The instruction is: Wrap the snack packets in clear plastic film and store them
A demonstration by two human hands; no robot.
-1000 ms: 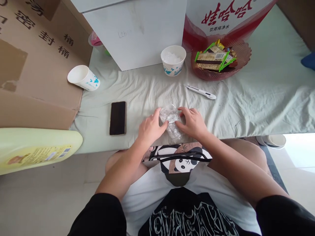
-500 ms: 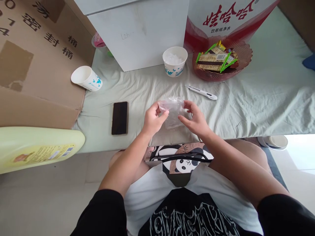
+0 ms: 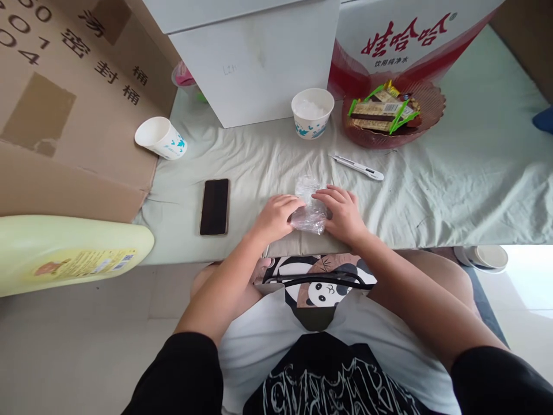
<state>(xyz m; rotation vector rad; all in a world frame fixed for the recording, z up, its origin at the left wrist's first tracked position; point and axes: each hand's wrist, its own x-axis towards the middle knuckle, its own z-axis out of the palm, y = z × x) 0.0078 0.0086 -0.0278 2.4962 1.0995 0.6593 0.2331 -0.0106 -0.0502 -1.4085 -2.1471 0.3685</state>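
A crumpled clear plastic bag lies on the cloth in front of me, between my two hands. My left hand has its fingers curled on the bag's left edge. From the right, my right hand grips the opposite edge, fingers bent over the plastic and thumb mostly hidden. Just beyond the bag is a white utility knife. A dark-screened phone rests to the left of my left hand. Farther back stands a paper cup with whitish, translucent contents.
Another paper cup leans by a cardboard box. A pink glass bowl holds wrapped snacks. Behind are a white box and a red-and-white carton. At left lies a pale yellow bottle.
My hands have lowered the plastic bag from a raised hold and pressed it onto the cloth, slightly nearer me. My fingers have turned downward over it. The camera view has shifted slightly.
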